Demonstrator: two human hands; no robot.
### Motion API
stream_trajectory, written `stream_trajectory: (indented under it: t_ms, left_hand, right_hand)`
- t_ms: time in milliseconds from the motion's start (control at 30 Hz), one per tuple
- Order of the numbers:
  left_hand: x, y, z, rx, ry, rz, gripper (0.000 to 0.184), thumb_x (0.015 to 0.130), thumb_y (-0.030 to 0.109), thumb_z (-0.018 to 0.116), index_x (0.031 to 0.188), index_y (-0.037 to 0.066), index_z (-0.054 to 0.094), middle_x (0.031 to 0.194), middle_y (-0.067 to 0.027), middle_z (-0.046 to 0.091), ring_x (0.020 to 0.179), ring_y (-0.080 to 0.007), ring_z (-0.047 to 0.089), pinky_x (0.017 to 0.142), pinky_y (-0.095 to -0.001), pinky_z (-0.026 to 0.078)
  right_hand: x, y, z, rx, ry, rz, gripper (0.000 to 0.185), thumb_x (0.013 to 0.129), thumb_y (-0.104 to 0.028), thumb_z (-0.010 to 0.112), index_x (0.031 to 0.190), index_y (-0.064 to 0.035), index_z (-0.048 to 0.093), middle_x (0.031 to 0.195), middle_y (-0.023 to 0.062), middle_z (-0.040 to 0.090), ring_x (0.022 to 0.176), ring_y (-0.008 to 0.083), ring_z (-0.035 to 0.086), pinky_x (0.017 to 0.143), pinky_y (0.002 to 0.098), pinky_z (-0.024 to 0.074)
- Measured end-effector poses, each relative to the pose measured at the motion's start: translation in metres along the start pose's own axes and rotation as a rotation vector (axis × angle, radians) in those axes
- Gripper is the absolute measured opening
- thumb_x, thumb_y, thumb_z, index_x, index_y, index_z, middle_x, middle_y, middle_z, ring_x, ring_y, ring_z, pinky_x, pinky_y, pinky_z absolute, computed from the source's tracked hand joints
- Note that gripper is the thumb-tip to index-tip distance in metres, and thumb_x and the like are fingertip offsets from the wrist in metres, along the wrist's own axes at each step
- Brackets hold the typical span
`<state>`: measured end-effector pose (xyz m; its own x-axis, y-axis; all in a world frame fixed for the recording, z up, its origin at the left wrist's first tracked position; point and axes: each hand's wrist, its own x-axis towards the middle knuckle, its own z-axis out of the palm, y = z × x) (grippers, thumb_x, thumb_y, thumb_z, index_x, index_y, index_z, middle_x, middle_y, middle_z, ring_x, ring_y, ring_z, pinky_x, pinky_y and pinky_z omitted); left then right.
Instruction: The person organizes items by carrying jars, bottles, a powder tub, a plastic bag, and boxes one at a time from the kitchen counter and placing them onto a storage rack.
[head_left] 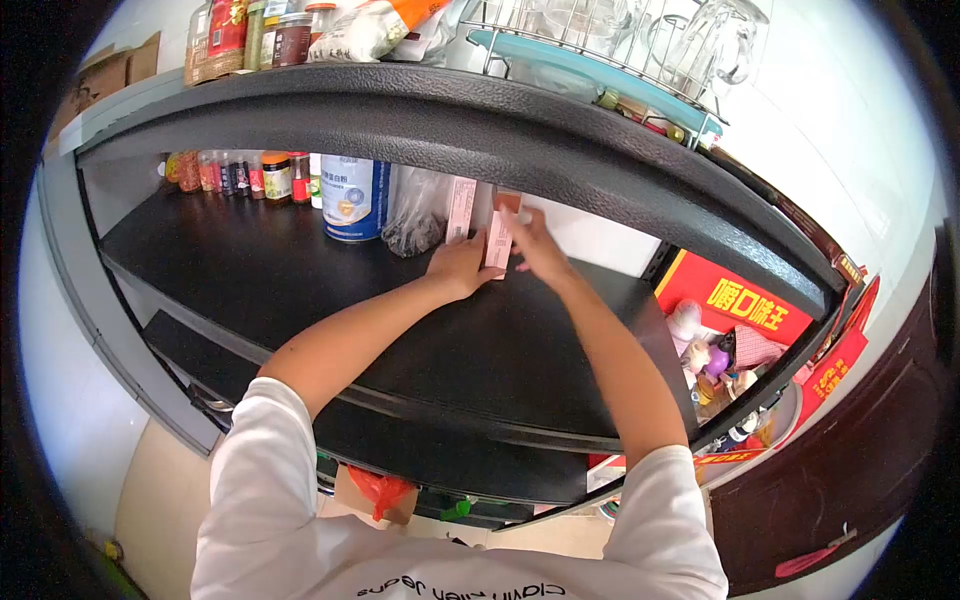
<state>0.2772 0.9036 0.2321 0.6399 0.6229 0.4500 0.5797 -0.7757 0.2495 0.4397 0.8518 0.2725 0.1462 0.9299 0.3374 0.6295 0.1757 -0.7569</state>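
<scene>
On the black shelf, my left hand (460,267) is closed around the lower part of a slim pink box (499,243) that stands upright. My right hand (541,247) is at the right side of this box, its fingers apart and the fingertips touching or nearly touching the box's upper edge. Just behind rises a reddish-brown box (509,200), partly covered by the pink one and my fingers. Left of my hands stands another slim pink box (461,207), beside a clear plastic bag (416,212).
A blue and white can (355,198) and several small jars (276,177) line the back left of the shelf (300,275). Overhead runs the thick black edge (420,110) of an upper shelf, holding a wire rack (600,50). A red box (735,300) stands on the right.
</scene>
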Motion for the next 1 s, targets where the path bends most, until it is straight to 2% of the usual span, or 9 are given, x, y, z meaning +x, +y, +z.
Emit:
stream_trajectory:
  t_ms: [167,300,333,433,467,567,700,900,1000]
  left_hand:
    - [0.010,-0.027,0.016,0.007,0.058,0.012,0.056,0.089,0.041,0.059,0.132,0.006,0.048,0.119,-0.0198,0.057,0.115,-0.0381,0.050,0.098,-0.0455,0.042]
    - [0.012,-0.038,0.027,-0.112,0.175,-0.027,0.042,0.087,0.036,0.061,0.115,0.003,0.062,0.111,-0.0188,0.061,0.107,-0.0342,0.056,0.090,-0.0437,0.046]
    - [0.015,-0.042,0.026,-0.212,0.169,-0.050,0.032,0.082,0.029,0.068,0.099,0.002,0.065,0.098,-0.0161,0.064,0.093,-0.0333,0.061,0.080,-0.0422,0.049]
    - [0.014,-0.043,0.017,-0.286,0.415,-0.075,0.031,0.076,0.024,0.073,0.090,0.000,0.060,0.085,-0.0138,0.062,0.080,-0.0334,0.062,0.071,-0.0420,0.049]
    - [0.014,-0.039,0.013,-0.434,0.350,-0.206,0.038,0.072,0.021,0.073,0.100,0.003,0.054,0.100,-0.0169,0.056,0.101,-0.0363,0.054,0.089,-0.0428,0.043]
    - [0.014,-0.042,0.028,-0.353,0.576,-0.152,0.052,0.072,0.021,0.074,0.111,0.002,0.046,0.108,-0.0196,0.052,0.102,-0.0382,0.052,0.089,-0.0443,0.043]
    - [0.012,-0.044,0.023,-0.355,0.604,-0.176,0.046,0.072,0.016,0.071,0.108,0.003,0.047,0.109,-0.0205,0.051,0.103,-0.0399,0.052,0.086,-0.0455,0.045]
    - [0.015,-0.040,0.016,-0.426,0.233,-0.240,0.026,0.077,0.015,0.061,0.101,0.005,0.056,0.107,-0.0158,0.056,0.101,-0.0360,0.056,0.082,-0.0469,0.047]
    - [0.010,-0.034,0.029,-0.185,0.274,-0.156,0.019,0.077,0.012,0.058,0.093,0.005,0.060,0.101,-0.0166,0.060,0.092,-0.0362,0.060,0.078,-0.0478,0.049]
  right_hand:
    - [-0.006,0.061,0.033,-0.448,0.025,-0.154,0.061,0.091,-0.050,0.054,0.131,-0.0056,0.041,0.118,0.0130,0.062,0.109,0.0268,0.060,0.096,0.0407,0.0424]
    - [0.008,0.056,0.039,-0.518,-0.014,-0.058,0.059,0.090,-0.058,0.046,0.125,-0.0114,0.050,0.117,0.0121,0.063,0.109,0.0337,0.058,0.095,0.0503,0.0379]
    - [0.008,0.047,0.040,-0.523,-0.018,-0.007,0.056,0.090,-0.055,0.048,0.125,-0.0110,0.050,0.117,0.0119,0.063,0.109,0.0311,0.059,0.095,0.0449,0.0401]
    - [0.016,0.038,0.051,-0.588,0.055,-0.003,0.054,0.090,-0.052,0.050,0.126,-0.0117,0.051,0.117,0.0118,0.063,0.109,0.0284,0.060,0.094,0.0406,0.0425]
    - [0.017,0.039,0.056,-0.615,0.094,-0.018,0.054,0.090,-0.052,0.050,0.127,-0.0122,0.050,0.117,0.0119,0.063,0.108,0.0283,0.060,0.094,0.0411,0.0426]
    - [0.022,0.036,0.067,-0.589,0.104,-0.004,0.052,0.090,-0.050,0.049,0.127,-0.0135,0.050,0.115,0.0117,0.064,0.108,0.0286,0.060,0.093,0.0428,0.0427]
    - [0.030,0.031,0.079,-0.683,0.080,0.024,0.048,0.091,-0.041,0.050,0.127,-0.0093,0.049,0.116,0.0142,0.063,0.108,0.0317,0.059,0.092,0.0443,0.0438]
    - [0.028,0.039,0.083,-0.641,0.100,-0.010,0.038,0.085,-0.032,0.056,0.112,-0.0054,0.049,0.117,0.0157,0.058,0.110,0.0346,0.056,0.092,0.0495,0.0408]
    - [0.022,0.051,0.089,-0.642,0.190,-0.098,0.052,0.084,-0.037,0.057,0.121,-0.0015,0.048,0.110,0.0237,0.062,0.105,0.0424,0.057,0.090,0.0495,0.0435]
